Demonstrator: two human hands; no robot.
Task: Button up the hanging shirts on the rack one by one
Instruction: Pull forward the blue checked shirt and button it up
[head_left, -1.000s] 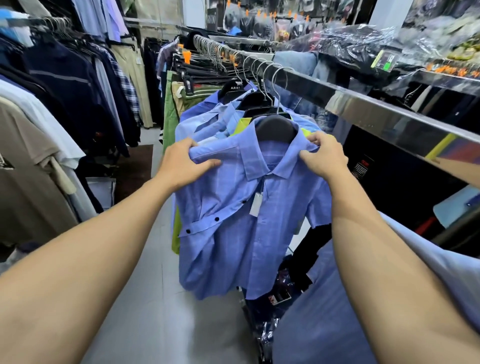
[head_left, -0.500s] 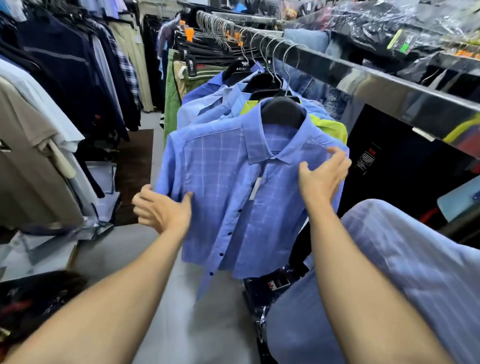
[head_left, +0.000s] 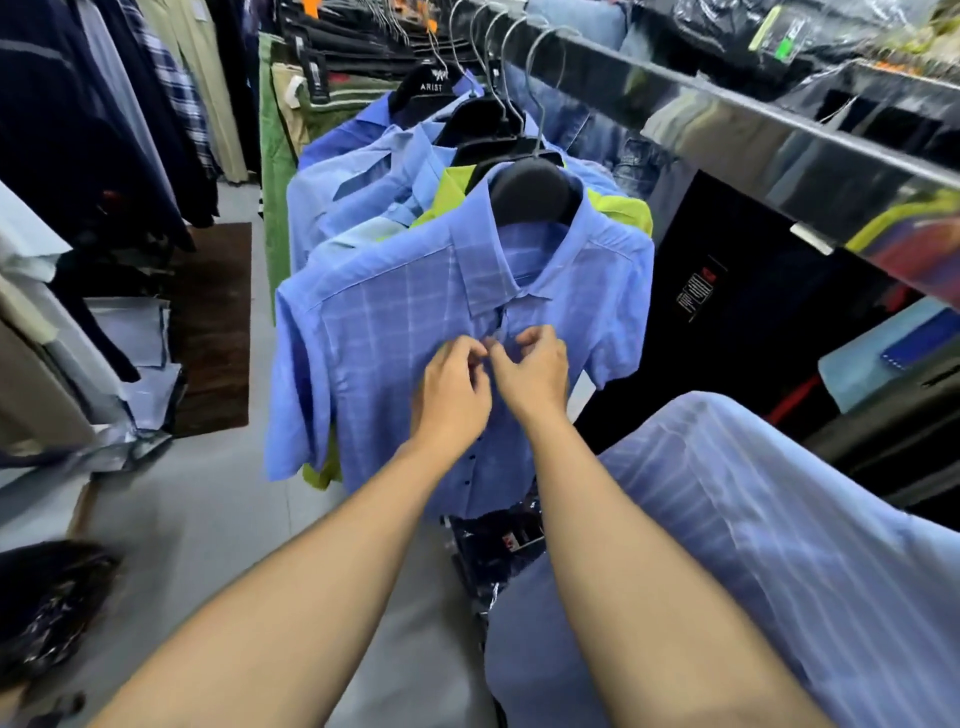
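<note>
Blue checked shirt (head_left: 395, 332) hangs lengthwise downward, front facing the camera; left hand (head_left: 451, 395) and right hand (head_left: 535, 374) pinch its placket.

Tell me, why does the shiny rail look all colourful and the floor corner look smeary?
Head view: the metal rail mirrors nearby clothes and light; the lower-left floor is motion-blurred; the wide lens bends the edges; the hands on the blue shirt stay fairly sharp.

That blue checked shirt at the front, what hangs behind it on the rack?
Right behind the blue checked shirt a lime-green garment peeks out, then several light blue shirts on black hangers. The front shirt covers most of each, so whether they are buttoned cannot be seen.
</note>
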